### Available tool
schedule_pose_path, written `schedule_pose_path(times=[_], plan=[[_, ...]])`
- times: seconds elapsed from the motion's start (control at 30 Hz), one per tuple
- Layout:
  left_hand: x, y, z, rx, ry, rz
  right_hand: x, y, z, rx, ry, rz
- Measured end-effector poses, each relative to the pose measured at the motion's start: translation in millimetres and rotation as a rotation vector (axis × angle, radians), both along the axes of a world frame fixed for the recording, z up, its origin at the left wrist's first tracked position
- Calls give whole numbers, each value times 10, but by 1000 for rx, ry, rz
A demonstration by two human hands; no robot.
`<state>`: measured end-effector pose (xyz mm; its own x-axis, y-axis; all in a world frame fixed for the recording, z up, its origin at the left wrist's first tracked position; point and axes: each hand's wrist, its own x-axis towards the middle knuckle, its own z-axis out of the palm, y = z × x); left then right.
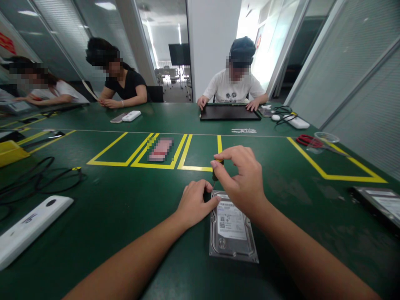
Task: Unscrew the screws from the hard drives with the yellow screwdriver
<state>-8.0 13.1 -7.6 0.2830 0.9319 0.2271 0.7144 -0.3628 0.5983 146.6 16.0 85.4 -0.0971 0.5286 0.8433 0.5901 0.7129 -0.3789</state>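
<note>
In front of me a hard drive lies flat on the green table, its white label facing up. My right hand pinches the dark handle of a small screwdriver between thumb and fingers. Upright, the screwdriver points its thin shaft down at the drive's far left corner. My left hand grips that same corner, thumb over the top and fingers bent beside the shaft. Whether the tip sits in a screw is too small to tell.
A second hard drive lies at the right edge. Red-handled scissors and a clear plastic lid are at the back right. On the left are a white power bank and black cables. Across the table a person handles a black panel.
</note>
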Motion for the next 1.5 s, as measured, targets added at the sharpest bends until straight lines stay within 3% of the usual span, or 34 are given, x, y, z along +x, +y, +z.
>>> schedule_pose_path(times=[1.5], plan=[[-1,16,-25,-18,0,-17,-17,-7,-42,2,34,45]])
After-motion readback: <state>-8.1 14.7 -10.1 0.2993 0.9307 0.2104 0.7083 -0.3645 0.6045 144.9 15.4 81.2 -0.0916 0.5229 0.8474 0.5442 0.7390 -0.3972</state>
